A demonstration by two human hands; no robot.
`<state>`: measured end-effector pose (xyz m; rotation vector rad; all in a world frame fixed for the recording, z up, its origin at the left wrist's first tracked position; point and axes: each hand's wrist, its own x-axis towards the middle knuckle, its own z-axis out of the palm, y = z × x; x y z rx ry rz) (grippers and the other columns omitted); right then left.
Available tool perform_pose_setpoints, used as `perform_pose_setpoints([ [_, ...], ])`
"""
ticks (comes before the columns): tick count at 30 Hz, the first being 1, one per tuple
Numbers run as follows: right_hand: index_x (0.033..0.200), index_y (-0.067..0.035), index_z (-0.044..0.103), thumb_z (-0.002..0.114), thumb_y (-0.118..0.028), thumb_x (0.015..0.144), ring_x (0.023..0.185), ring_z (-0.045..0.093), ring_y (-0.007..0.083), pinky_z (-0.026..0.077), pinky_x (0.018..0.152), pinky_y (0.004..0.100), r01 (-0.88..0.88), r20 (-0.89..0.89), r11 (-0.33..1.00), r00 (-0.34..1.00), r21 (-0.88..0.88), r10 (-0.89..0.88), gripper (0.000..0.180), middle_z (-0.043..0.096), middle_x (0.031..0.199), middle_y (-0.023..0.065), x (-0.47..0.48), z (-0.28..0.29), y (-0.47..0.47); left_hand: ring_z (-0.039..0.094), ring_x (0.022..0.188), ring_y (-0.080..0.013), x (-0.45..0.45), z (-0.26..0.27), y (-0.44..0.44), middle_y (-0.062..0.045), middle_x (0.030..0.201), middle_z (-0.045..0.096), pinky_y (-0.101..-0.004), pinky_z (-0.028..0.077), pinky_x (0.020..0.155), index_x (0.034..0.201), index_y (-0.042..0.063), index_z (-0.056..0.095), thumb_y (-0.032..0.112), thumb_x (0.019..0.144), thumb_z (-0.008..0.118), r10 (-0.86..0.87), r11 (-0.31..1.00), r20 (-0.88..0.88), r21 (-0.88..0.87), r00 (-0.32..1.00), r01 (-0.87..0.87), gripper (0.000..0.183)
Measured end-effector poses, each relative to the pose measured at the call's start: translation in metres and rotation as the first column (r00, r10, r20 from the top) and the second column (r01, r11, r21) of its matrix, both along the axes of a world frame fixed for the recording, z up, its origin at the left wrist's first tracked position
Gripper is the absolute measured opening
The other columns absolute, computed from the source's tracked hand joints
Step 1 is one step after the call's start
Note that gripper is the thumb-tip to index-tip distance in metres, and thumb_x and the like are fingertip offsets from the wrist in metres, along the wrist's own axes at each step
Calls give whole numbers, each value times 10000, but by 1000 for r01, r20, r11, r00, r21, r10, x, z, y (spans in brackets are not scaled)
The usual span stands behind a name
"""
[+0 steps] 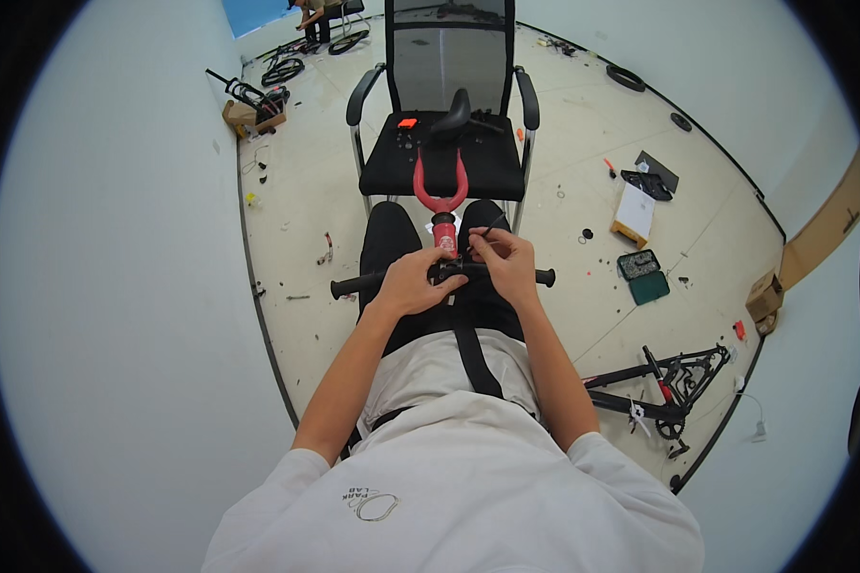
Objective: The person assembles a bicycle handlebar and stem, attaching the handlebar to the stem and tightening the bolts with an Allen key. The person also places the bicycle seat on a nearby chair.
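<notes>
Across my lap lies a black bicycle handlebar [362, 285] with dark grips at both ends. A red bicycle fork [441, 203] and its short red tube point away from me, between my knees, towards the chair. My left hand [416, 283] grips the bar's middle, with the thumb near the stem clamp [450, 267]. Just right of the clamp, my right hand [503, 259] pinches a thin dark rod-like tool [494, 223], perhaps a hex key, between thumb and fingers. The tool's lower end is partly hidden by the fingers.
A black mesh office chair [441, 168] faces me, bearing a bicycle saddle [455, 114] and small parts. On the floor to the right lie a green case [647, 286], a white-topped box [634, 211] and a black bicycle frame [659, 412]. Another person [317, 16] sits at the far left.
</notes>
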<state>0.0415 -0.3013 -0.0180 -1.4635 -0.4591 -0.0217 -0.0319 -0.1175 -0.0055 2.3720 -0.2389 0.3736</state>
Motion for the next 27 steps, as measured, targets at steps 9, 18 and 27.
perform_pose_setpoints([
  [9,1074,35,735,706,-109,957,793,710,126,591,736,260,11,-9,999,1000,35,-10,188,738,875,77,3,1,2,707,854,-326,4,7,3,-139,902,733,-405,548,760,958,42,724,481,851,724,91,993,3,75,996,-91,451],
  [18,1061,22,713,688,-145,972,776,729,159,597,710,274,-29,-197,993,979,112,51,191,728,907,76,5,-18,7,693,863,-360,16,-13,3,-177,883,723,-444,538,783,962,55,742,393,944,615,175,984,-57,-34,983,-177,362],
  [27,1020,22,717,688,-147,974,774,726,143,585,703,260,-5,-102,996,995,86,14,178,723,859,60,5,3,6,677,916,-379,17,-19,0,-193,947,710,-465,531,818,1038,58,729,380,915,631,124,991,56,44,991,-127,358],
])
